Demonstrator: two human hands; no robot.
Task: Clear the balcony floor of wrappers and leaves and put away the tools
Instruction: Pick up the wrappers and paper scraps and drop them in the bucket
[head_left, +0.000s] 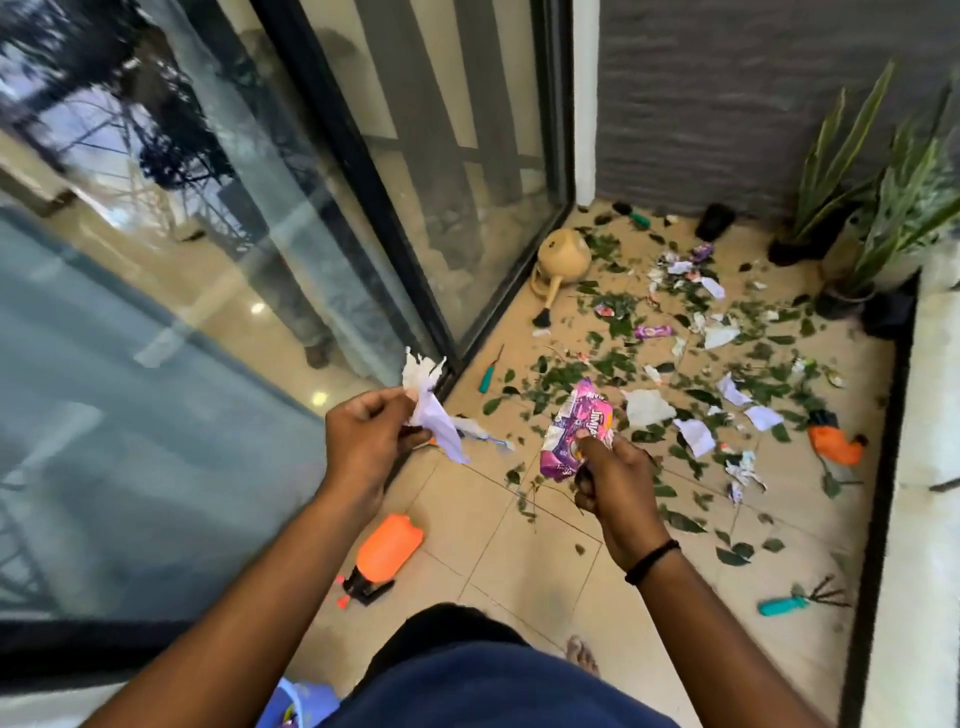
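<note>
Both hands are up over the balcony floor (519, 561) and well apart, each one full: the left hand (363, 441) pinches a bunch of crumpled white paper (434, 410), fingers curled round it, while the right hand (613, 483) grips a pink and purple wrapper (574, 434) by its lower edge. Beyond them the tiles are littered with green leaves (613, 364) and torn paper scraps (696, 434), thickest in the middle and toward the far wall. Tools lie scattered about: an orange spray bottle (387, 551) on its side below the left forearm, a teal-handled hand rake (800, 600) at the right, a teal-handled weeder (489, 371) beside the glass door's track, a second orange sprayer (834, 444) near the right edge, and a tan watering can (561, 260) tipped over in the far corner by the glass door (457, 171)
</note>
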